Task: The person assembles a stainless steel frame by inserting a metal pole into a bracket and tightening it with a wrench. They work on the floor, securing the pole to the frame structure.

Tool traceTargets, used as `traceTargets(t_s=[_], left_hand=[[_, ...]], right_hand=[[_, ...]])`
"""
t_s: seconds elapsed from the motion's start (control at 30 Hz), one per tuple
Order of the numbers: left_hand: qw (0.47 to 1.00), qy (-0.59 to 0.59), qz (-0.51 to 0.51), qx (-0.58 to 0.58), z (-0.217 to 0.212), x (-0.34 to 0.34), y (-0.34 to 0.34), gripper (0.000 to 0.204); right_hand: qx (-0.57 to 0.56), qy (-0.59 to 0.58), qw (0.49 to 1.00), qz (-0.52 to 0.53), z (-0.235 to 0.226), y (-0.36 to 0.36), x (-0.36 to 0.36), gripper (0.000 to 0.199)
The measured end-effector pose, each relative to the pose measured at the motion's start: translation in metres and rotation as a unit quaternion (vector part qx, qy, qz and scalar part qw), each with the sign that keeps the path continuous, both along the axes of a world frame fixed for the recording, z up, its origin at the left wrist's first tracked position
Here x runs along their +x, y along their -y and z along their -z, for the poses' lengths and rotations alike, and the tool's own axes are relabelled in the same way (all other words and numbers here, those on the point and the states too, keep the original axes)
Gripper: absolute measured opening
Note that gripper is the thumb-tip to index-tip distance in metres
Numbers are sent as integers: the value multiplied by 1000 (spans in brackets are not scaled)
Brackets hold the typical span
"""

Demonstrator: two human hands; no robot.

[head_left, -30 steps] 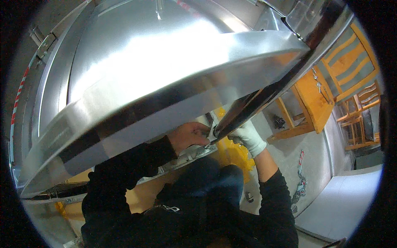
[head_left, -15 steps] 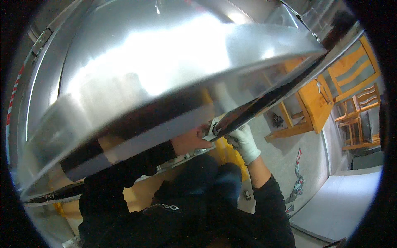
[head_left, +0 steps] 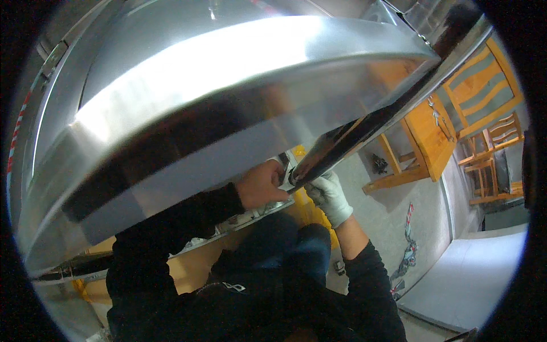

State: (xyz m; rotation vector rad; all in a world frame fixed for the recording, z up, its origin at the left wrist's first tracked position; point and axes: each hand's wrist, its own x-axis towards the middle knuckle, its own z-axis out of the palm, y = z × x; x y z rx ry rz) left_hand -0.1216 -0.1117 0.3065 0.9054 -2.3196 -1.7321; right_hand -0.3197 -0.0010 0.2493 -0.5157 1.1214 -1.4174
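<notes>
Since the steel rim [head_left: 228, 62] now covers less of the left hand [head_left: 261, 185], I see bent fingers at the shiny tube's [head_left: 370, 126] lower end, hold unclear; gloved right hand [head_left: 330, 198] curls beside it, grip hidden. Same work spot.

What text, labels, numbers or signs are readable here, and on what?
No readable words or numbers anywhere in view.
Black top: small white mark, too small to read.
Red-and-white striped tape, left edge: stripes only, no legible lettering.
Red-and-white strip on the floor: too small to tell if printed.
Polished metal tube: reflections, no legible lettering.
</notes>
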Motion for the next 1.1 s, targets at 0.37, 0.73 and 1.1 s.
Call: traceTargets(t_s=[0.37, 0.73, 1.1], left_hand=[[999, 23, 30, 18, 5, -2, 5, 54], [1000, 17, 21, 11, 0, -4, 3, 52], [1000, -3, -1, 16, -4, 0, 1, 53]], right_hand=[[86, -292, 943, -134, -60, 15, -12, 14], [-151, -586, 777, -171, -44, 9, -20, 14], [40, -310, 949, -51, -27, -5, 3, 13]])
